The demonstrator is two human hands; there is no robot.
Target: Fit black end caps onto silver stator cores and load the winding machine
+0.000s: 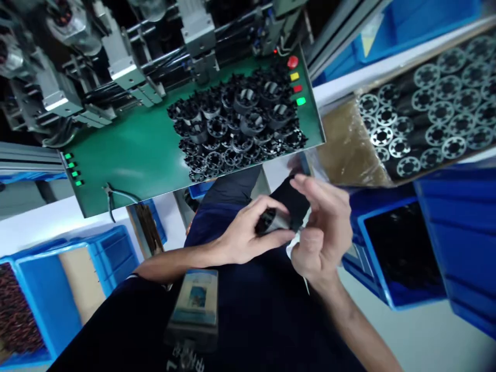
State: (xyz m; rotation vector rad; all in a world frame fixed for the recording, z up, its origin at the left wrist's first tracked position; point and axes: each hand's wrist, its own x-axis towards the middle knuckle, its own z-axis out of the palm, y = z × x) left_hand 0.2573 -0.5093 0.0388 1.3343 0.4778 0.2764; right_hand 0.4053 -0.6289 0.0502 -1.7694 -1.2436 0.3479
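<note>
My left hand [244,230] is closed around a short ring-shaped metal core [279,222] with a black toothed end, its thumb and fingers on opposite sides. To its right is my right hand [325,227], apart from the core, with fingers curled inward and thumb bent. Whatever the right fingers may hold is hidden. Behind both hands is a dark surface [290,199] that I cannot make out clearly. Many similar ring cores with black toothed ends [236,126] stand massed together on the green machine table [132,160] ahead.
Pliers [110,196] lie at the table's front edge, near lit green buttons. Machine clamps [127,72] overhang the table's back. Bare stacked cores [442,103] fill a carton at right. Blue bins stand on both sides, one with dark parts [405,248], one with reddish parts [17,310].
</note>
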